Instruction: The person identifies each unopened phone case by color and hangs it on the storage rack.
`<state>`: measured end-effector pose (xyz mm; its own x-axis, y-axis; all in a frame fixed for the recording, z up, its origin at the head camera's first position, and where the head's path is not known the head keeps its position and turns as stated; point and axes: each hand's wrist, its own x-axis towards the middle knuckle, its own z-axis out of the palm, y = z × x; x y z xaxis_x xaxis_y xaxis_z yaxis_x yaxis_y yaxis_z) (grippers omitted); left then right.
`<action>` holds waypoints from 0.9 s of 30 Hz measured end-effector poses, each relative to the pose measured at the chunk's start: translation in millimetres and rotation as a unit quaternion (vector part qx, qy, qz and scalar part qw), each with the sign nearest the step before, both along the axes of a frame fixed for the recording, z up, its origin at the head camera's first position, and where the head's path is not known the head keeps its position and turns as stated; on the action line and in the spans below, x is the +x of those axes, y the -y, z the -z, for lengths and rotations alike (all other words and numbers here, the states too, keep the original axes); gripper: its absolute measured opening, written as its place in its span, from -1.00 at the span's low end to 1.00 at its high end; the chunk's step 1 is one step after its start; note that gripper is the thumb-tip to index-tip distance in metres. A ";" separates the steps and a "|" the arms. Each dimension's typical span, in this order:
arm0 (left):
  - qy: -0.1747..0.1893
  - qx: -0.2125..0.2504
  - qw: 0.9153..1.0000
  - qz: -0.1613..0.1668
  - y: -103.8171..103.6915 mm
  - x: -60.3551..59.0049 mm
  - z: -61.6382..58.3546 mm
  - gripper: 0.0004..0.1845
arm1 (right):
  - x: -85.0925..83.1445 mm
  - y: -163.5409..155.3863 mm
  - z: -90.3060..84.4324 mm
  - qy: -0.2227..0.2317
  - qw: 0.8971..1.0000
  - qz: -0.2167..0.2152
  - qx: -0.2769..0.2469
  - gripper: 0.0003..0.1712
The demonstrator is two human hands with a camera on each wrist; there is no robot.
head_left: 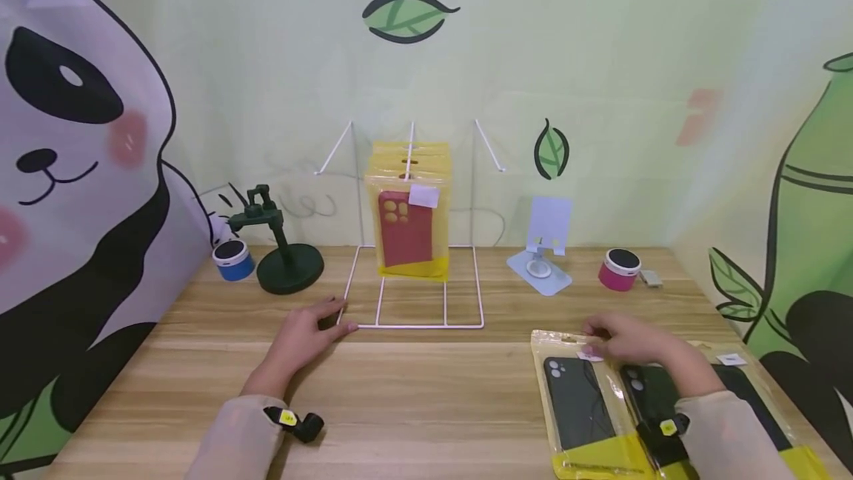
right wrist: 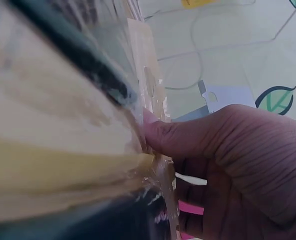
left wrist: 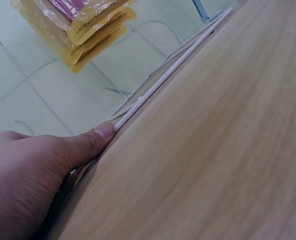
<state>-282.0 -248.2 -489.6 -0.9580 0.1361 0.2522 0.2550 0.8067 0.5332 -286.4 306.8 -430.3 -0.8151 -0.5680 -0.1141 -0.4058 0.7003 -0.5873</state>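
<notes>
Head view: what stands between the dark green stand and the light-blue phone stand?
The white wire rack, with bagged phone cases hanging on it; the head view shows this.

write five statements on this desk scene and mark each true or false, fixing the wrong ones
1. The left hand touches the white wire rack. True.
2. The right hand holds a blue speaker. False: it pinches the top edge of a phone case packet.
3. A red phone case hangs in its wrapper on the rack. True.
4. In the head view, the pale blue stand is left of the rack. False: it is to the right.
5. The dark green stand has a round base. True.
</notes>
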 end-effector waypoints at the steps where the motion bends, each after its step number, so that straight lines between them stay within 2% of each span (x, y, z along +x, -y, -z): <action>1: 0.001 0.000 1.000 0.000 0.1 0.2 0.1 -0.31 | -0.5 -0.1 -0.1 0.000 1.000 0.001 0.001 -0.92; 5: 0.004 0.000 1.000 -0.001 0.2 0.6 0.1 -0.30 | -1.2 -0.3 -0.3 -0.004 1.000 0.015 -0.010 -0.95; 8: 0.002 0.001 1.000 -0.001 0.2 0.2 0.0 -0.30 | -3.5 -0.8 0.3 -0.029 0.999 0.018 -0.027 -0.96; 13: -0.001 0.003 1.000 0.000 0.3 -0.4 -0.3 -0.31 | -7.1 2.5 -0.8 -0.076 0.991 0.018 -0.105 -0.97; 16: -0.004 0.002 1.000 0.001 0.3 -0.2 0.1 -0.31 | -3.6 9.8 -11.1 -0.086 0.981 0.037 -0.171 -0.95; 21: -0.003 0.002 1.000 -0.001 0.7 -0.6 1.1 -0.31 | 9.4 29.1 -42.6 -0.102 0.953 0.077 -0.274 -0.87; 27: 0.003 0.004 1.000 0.001 0.1 -0.9 0.7 -0.31 | 18.1 59.3 -85.7 -0.134 0.927 0.108 -0.332 -0.83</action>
<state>-282.9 -248.3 -490.3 -0.9591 0.1363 0.2479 0.2538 0.8019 0.5409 -268.3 247.6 -344.6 -0.8665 -0.2609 0.4255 -0.4919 0.3016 -0.8167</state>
